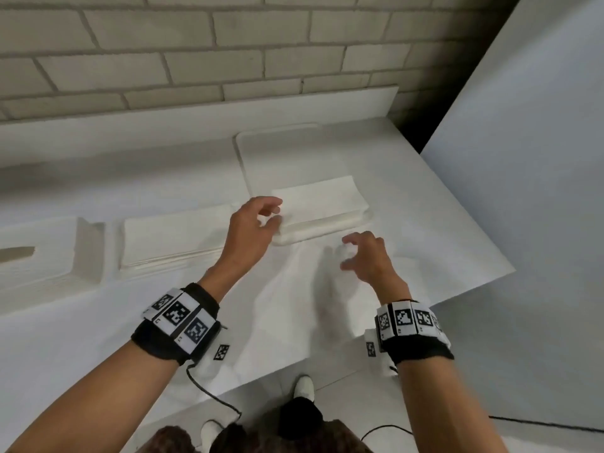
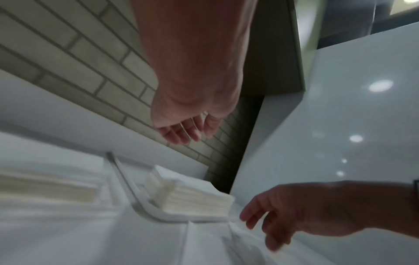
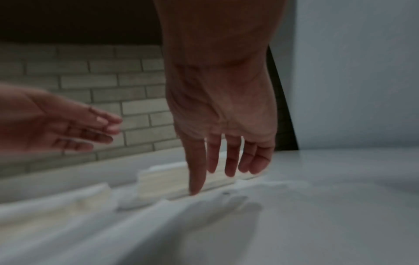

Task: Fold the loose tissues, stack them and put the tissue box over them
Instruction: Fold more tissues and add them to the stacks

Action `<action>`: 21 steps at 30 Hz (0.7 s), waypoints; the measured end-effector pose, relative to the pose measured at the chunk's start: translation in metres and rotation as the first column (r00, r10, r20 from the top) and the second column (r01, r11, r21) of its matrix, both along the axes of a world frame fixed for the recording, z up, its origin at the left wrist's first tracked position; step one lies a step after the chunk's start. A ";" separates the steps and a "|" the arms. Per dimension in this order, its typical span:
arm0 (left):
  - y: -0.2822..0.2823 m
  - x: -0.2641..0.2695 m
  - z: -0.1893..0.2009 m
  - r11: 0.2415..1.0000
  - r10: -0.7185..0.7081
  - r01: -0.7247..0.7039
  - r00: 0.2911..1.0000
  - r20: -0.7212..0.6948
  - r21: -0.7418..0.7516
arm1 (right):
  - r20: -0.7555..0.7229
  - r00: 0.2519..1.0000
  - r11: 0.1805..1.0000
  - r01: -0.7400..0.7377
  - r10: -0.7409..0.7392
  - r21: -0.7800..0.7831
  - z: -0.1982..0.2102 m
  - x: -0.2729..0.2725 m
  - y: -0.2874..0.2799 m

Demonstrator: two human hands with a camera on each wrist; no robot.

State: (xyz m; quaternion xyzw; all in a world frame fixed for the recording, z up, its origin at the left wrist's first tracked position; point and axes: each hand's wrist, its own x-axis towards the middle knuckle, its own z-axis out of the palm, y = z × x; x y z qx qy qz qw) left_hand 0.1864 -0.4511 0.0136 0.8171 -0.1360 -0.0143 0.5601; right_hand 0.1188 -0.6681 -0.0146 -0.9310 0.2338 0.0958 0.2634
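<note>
Both hands hover low over a white counter point(image 1: 425, 204) that runs along a brick wall point(image 1: 196, 44). The left hand point(image 1: 253, 228) hangs over the near left corner of a stack point(image 1: 318, 199) of folded tissues, fingers loosely curved and holding nothing; whether the fingertips touch the stack cannot be told. The right hand point(image 1: 367, 255) is just in front of the stack, palm down, fingers spread and relaxed, also holding nothing. In the right wrist view its index finger point(image 3: 196, 172) points straight down and reaches the rumpled top edge of a loose tissue point(image 1: 294, 289), which lies unfolded and wrinkled on the counter between the two wrists.

The stack sits on the near part of a flat white tray point(image 1: 287, 155), its front edge overhanging the tray's rim a little. Left of the tray lies a second, flatter pile point(image 1: 173, 237) of tissues, well apart from the hands. Further left is the tissue box point(image 1: 45, 256), white, with a slot showing at the frame's edge.

A large white panel point(image 1: 523, 158) stands at the right. Both wrists wear black bands with coded markers.
</note>
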 end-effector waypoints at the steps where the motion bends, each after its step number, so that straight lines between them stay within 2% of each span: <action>1: -0.011 -0.006 -0.004 0.999 -0.041 0.041 0.998 -0.040 -0.012 | -0.126 0.991 0.996 -0.058 0.049 -0.064 -0.004 -0.010 -0.011; 3: -0.026 -0.016 -0.014 0.995 -0.099 0.098 0.990 -0.098 -0.016 | -0.240 0.963 0.979 -0.155 0.120 -0.133 -0.011 -0.023 -0.022; 11: -0.044 -0.030 -0.039 0.993 -0.105 0.114 0.970 -0.221 0.030 | -0.289 0.939 0.943 -0.253 0.185 -0.216 -0.011 -0.018 -0.034; 17: -0.040 -0.034 -0.047 0.998 -0.056 0.066 0.959 -0.278 0.025 | -0.266 0.943 0.959 -0.245 0.202 -0.142 -0.002 -0.012 -0.037; 21: -0.044 -0.040 -0.047 1.000 -0.022 0.012 0.931 -0.365 -0.029 | -0.151 0.969 0.979 -0.183 0.194 0.087 0.016 -0.003 -0.039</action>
